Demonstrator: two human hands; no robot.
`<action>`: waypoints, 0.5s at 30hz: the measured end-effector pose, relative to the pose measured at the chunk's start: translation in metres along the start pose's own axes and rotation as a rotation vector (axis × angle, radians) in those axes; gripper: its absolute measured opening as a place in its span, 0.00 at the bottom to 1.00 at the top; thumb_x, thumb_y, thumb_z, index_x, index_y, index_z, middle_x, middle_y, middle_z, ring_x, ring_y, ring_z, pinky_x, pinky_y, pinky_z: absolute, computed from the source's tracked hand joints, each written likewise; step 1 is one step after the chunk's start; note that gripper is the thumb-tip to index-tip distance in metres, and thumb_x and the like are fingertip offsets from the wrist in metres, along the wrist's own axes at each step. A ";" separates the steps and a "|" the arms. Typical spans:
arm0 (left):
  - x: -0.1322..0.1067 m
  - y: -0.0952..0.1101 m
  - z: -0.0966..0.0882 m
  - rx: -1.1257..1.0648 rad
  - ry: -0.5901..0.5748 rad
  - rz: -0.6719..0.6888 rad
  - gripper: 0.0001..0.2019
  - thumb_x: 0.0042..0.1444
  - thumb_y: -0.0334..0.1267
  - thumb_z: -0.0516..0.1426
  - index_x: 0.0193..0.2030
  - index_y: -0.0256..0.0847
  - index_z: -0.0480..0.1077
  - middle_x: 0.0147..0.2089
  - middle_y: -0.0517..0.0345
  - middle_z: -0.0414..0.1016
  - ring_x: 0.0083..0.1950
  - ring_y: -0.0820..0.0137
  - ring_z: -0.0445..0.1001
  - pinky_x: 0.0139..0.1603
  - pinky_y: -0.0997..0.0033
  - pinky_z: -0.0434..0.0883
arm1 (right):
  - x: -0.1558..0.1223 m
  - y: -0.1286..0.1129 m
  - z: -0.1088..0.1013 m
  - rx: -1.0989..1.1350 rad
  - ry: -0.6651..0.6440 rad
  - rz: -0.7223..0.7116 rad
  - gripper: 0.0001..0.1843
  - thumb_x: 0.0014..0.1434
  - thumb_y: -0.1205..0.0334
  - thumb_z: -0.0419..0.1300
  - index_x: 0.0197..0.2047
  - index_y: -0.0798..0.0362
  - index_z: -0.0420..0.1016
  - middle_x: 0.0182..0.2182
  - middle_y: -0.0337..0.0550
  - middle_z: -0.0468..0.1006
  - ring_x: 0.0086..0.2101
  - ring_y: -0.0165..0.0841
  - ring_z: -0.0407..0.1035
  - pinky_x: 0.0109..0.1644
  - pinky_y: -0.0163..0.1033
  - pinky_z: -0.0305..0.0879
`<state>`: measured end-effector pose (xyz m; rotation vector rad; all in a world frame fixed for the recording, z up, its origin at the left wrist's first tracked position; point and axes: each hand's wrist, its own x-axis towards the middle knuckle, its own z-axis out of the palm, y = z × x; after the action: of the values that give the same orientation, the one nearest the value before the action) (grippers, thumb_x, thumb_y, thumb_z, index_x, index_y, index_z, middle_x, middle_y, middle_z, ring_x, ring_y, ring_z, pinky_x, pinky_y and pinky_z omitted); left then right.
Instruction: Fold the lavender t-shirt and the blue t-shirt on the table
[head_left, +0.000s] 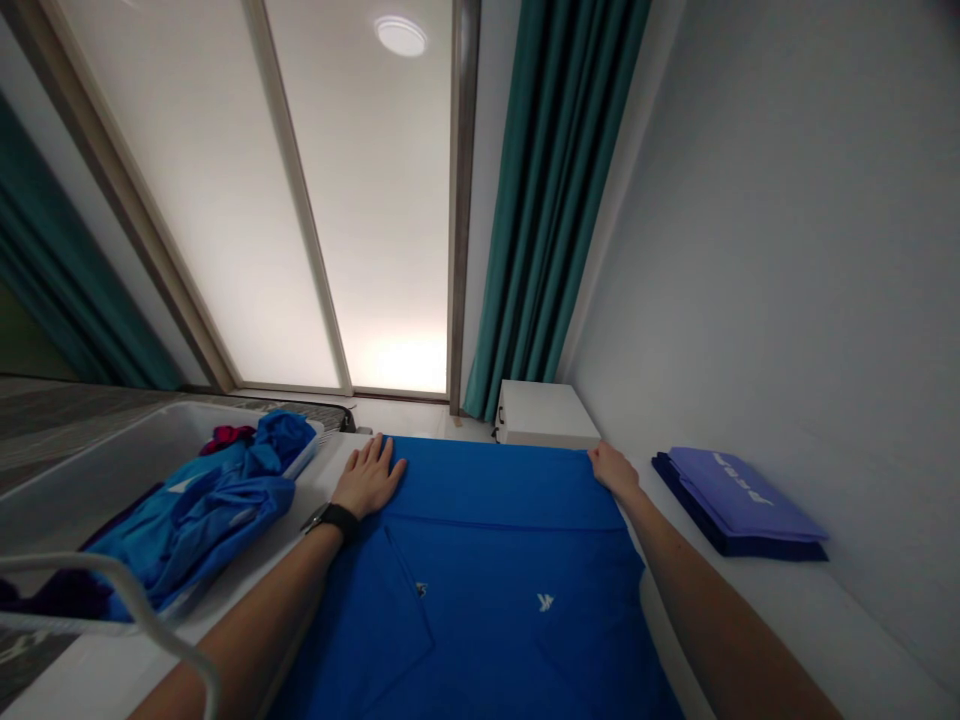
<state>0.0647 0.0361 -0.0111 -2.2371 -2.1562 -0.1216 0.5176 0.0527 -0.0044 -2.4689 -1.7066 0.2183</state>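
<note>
My left hand [367, 478] and right hand [615, 472] lie open, well apart, along the far edge of a flat blue shirt [480, 590] on the desk [757, 620]. Left of them, a tray [112, 470] holds crumpled blue clothes [210, 510]; right, folded purple cloth [739, 500].

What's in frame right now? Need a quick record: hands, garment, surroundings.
left hand: flat on the blue garment, black watch on wrist
right hand: on the garment's far edge
garment: spread flat on a white surface, small white logo
left side: white plastic bin holding crumpled blue clothing
right side: folded purple stack
</note>
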 end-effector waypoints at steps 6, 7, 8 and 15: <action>0.006 -0.003 -0.008 -0.106 -0.003 -0.034 0.29 0.66 0.50 0.41 0.68 0.36 0.56 0.73 0.43 0.49 0.71 0.54 0.53 0.67 0.51 0.52 | -0.011 -0.003 0.001 -0.027 0.026 -0.049 0.22 0.69 0.58 0.39 0.58 0.57 0.64 0.48 0.57 0.77 0.48 0.45 0.73 0.48 0.45 0.65; 0.010 -0.005 -0.011 -0.135 0.011 -0.050 0.28 0.66 0.49 0.41 0.66 0.37 0.59 0.71 0.43 0.53 0.69 0.53 0.56 0.65 0.50 0.55 | -0.012 -0.003 0.002 -0.029 0.027 -0.060 0.22 0.69 0.59 0.39 0.59 0.57 0.64 0.49 0.57 0.77 0.48 0.44 0.72 0.48 0.45 0.64; 0.015 -0.008 -0.014 -0.156 0.027 -0.069 0.26 0.66 0.47 0.41 0.65 0.38 0.61 0.69 0.43 0.58 0.67 0.52 0.59 0.63 0.50 0.58 | -0.013 -0.003 0.002 -0.030 0.028 -0.070 0.22 0.69 0.59 0.39 0.59 0.56 0.63 0.50 0.56 0.76 0.48 0.44 0.72 0.49 0.44 0.64; 0.060 -0.031 -0.022 -0.224 0.033 -0.140 0.20 0.63 0.40 0.46 0.55 0.33 0.70 0.49 0.44 0.78 0.52 0.59 0.75 0.51 0.66 0.68 | -0.005 -0.003 0.002 -0.024 0.034 -0.118 0.20 0.69 0.61 0.42 0.58 0.56 0.66 0.50 0.54 0.77 0.49 0.40 0.72 0.50 0.39 0.63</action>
<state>0.0352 0.0955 0.0142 -2.1694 -2.3875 -0.4214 0.5128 0.0491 -0.0052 -2.3643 -1.8435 0.1439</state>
